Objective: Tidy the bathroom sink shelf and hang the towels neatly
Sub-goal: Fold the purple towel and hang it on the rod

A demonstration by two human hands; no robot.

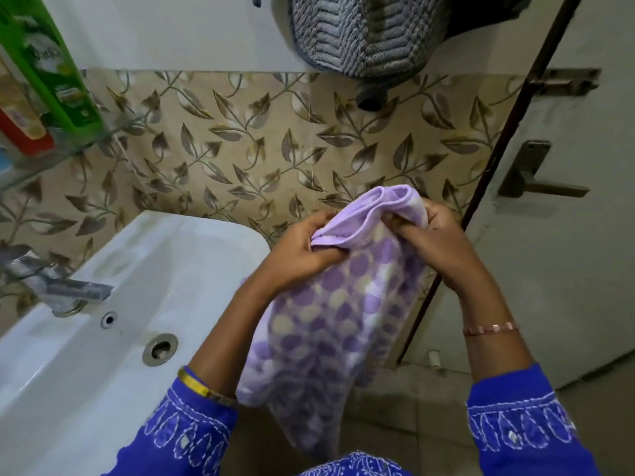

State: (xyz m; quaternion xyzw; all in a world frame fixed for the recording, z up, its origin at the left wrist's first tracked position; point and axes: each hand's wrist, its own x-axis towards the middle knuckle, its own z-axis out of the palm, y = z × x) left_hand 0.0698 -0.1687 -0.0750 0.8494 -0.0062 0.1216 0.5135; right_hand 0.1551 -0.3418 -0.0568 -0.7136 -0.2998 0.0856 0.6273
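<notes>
Standing by the white sink (103, 389), so here's how it looks. The leaf-pattern tile wall (240, 149) runs behind it and a door (567, 235) with a lever handle sits off to the right. A grey ribbed towel (364, 32) is already hanging up top, bunched rather than neat, I'd say. The purple dotted towel (330, 321) isn't hung yet: it dangles in front of the person, just right of the sink. Left hand (302, 249) and right hand (436, 242) each have a grip clamped on its top edge, fingers curled into the fabric. The glass shelf (68, 146) at far left holds a green bottle (51, 63) and a red one (20, 128); can't tell if that's sorted. Roughly halfway, my guess.
</notes>
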